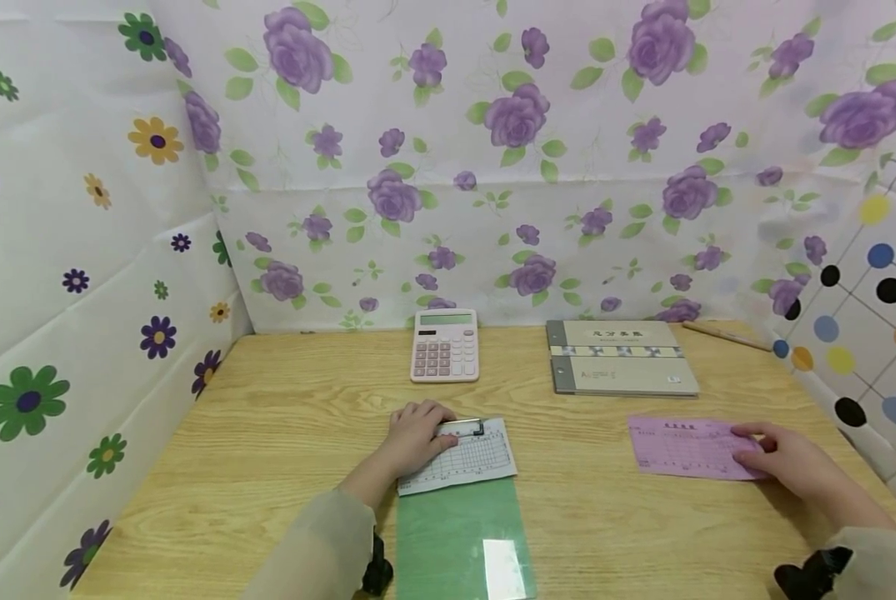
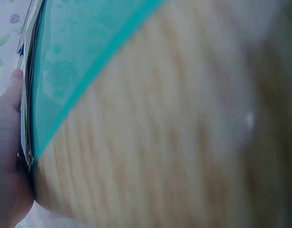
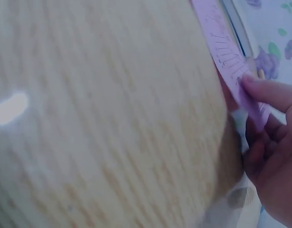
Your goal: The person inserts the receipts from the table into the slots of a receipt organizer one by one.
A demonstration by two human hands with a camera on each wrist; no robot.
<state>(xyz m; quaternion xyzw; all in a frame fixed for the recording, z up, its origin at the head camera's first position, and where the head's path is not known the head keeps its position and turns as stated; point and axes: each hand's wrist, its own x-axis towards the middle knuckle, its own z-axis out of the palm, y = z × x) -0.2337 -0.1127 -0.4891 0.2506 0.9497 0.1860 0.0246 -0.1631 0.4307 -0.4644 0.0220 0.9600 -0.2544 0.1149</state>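
My left hand [image 1: 416, 437] rests on the upper left of a green clipboard [image 1: 455, 533], beside its metal clip [image 1: 461, 427]. Under the clip lie white printed forms [image 1: 470, 460], tilted slightly on the board. In the left wrist view the thumb [image 2: 15, 88] lies along the edge of the papers; the other fingertips are hidden there. Over on the right, my right hand [image 1: 793, 461] pinches the right end of a pink printed form [image 1: 688, 448] between thumb and fingers. That end is bent up a little in the right wrist view, where the form [image 3: 226, 50] appears edge-on.
A pink calculator [image 1: 444, 346] stands at the back of the wooden table [image 1: 305, 383]. Right of it lies a beige-and-grey account book [image 1: 620, 358], with a pen-like stick [image 1: 725, 336] at the back right. Patterned cloths [image 1: 478, 208] hang around the back and sides.
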